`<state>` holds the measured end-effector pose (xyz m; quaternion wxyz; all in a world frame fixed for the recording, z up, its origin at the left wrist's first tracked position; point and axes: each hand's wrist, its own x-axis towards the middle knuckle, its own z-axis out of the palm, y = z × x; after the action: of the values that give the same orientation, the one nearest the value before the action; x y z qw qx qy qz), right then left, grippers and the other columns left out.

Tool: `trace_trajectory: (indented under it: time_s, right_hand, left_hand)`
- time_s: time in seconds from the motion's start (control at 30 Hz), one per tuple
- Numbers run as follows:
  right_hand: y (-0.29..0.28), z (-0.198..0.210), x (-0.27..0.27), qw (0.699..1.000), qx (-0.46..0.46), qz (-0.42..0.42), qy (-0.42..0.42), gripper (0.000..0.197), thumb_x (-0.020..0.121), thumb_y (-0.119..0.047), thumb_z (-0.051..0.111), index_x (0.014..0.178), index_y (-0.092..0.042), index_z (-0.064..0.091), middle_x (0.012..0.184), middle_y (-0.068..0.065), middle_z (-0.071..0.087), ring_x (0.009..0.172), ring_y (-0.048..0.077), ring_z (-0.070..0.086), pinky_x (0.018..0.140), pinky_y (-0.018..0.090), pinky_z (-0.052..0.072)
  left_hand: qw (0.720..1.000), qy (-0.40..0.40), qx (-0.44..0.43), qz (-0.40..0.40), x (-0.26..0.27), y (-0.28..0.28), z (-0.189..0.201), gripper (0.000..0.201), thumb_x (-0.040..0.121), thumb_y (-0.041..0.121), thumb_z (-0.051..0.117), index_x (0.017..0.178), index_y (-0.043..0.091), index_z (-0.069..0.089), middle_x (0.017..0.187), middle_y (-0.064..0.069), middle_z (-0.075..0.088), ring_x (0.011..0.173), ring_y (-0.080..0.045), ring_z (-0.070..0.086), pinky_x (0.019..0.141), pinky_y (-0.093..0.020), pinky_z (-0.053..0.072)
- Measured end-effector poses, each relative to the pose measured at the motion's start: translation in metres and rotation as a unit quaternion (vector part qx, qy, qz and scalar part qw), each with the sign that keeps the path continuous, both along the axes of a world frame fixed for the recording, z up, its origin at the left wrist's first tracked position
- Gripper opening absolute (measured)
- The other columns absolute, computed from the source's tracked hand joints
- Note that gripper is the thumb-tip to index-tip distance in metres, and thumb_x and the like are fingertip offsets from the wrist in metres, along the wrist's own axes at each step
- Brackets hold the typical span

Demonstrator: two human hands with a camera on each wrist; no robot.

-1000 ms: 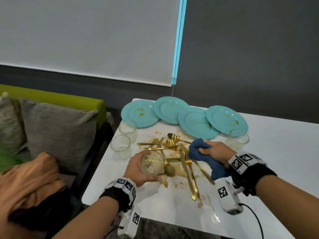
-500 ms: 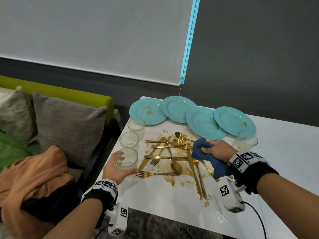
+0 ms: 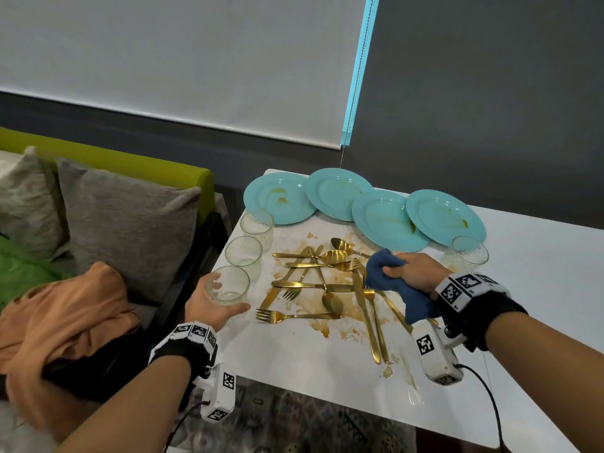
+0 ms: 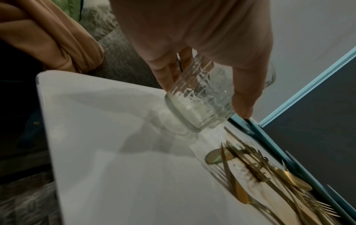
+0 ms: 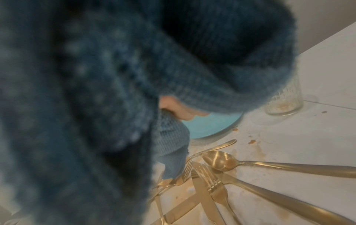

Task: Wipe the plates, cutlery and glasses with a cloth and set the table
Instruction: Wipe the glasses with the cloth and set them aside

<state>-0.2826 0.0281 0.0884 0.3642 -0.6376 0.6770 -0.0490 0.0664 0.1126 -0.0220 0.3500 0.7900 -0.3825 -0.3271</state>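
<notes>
Several teal plates [image 3: 385, 220] with brown smears overlap along the back of the white table [image 3: 320, 364]. A heap of gold cutlery [image 3: 327, 284] lies in a brown spill mid-table. My left hand [image 3: 227, 295] grips a patterned glass [image 3: 230, 282] standing at the table's left edge, thumb on one side and fingers on the other; the left wrist view shows this glass [image 4: 200, 100] close up. My right hand [image 3: 408, 273] holds a bunched blue cloth [image 3: 382, 269] just right of the cutlery. The cloth [image 5: 96, 91] fills most of the right wrist view.
Two more glasses [image 3: 245, 253] stand in a row behind the held one. A fourth glass [image 3: 469, 255] stands by the rightmost plate. A green sofa with grey cushions [image 3: 124, 220] and an orange garment [image 3: 65, 318] lie left of the table.
My left hand carried the glass from above the cutlery to the table's left edge and stood it in line with the other two. The right hand and cloth barely moved.
</notes>
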Motion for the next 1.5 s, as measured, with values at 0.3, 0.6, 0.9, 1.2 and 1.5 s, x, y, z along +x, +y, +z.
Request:
trace_trajectory:
  time_s: [0.3,0.6,0.9,1.2,1.5]
  right_hand:
    - [0.001,-0.006,-0.005,1.0,0.011,-0.006,0.008,0.03,0.093,-0.018,0.054,0.12,-0.005,0.06,0.127,0.016,0.058,0.118,0.032,0.052,0.104,0.042,0.04]
    - [0.002,-0.005,-0.006,0.999,0.02,-0.032,-0.009,0.027,0.09,-0.018,0.057,0.115,-0.008,0.063,0.122,0.015,0.062,0.113,0.031,0.056,0.102,0.043,0.043]
    - [-0.004,0.008,-0.015,1.0,0.012,-0.019,-0.009,0.026,0.091,-0.02,0.058,0.114,-0.008,0.062,0.119,0.012,0.063,0.101,0.021,0.055,0.089,0.029,0.042]
    - [-0.008,0.029,-0.081,0.998,-0.014,-0.052,-0.027,0.025,0.09,-0.018,0.059,0.112,-0.008,0.064,0.116,0.01,0.064,0.111,0.026,0.057,0.091,0.031,0.043]
    - [-0.036,0.037,-0.203,0.971,-0.007,-0.204,-0.123,0.03,0.086,-0.009,0.061,0.116,-0.005,0.062,0.114,0.014,0.065,0.108,0.029,0.06,0.096,0.039,0.047]
  left_hand:
    - [1.0,0.017,0.017,0.016,-0.009,0.003,-0.006,0.097,0.049,0.022,0.093,0.132,0.023,0.045,0.129,-0.007,0.057,0.123,-0.026,0.05,0.104,-0.036,0.04]
    - [0.998,-0.003,0.069,0.004,0.001,0.001,0.003,0.14,0.042,0.021,0.095,0.151,0.012,0.008,0.151,-0.014,0.031,0.141,-0.031,0.025,0.114,-0.046,0.027]
    - [0.985,-0.133,-0.103,-0.04,-0.034,-0.02,0.062,0.125,0.051,0.044,0.088,0.148,0.012,0.016,0.152,-0.01,0.019,0.141,-0.029,0.013,0.117,-0.046,0.016]
    - [0.952,-0.083,-0.173,-0.238,-0.204,-0.083,0.088,0.109,0.058,0.05,0.082,0.143,0.013,0.025,0.139,-0.005,0.033,0.13,-0.021,0.029,0.113,-0.039,0.028]
    - [0.934,-0.044,-0.033,-0.354,-0.357,-0.144,0.044,0.11,0.064,0.036,0.084,0.147,0.012,0.017,0.147,-0.006,0.029,0.137,-0.024,0.026,0.113,-0.036,0.028]
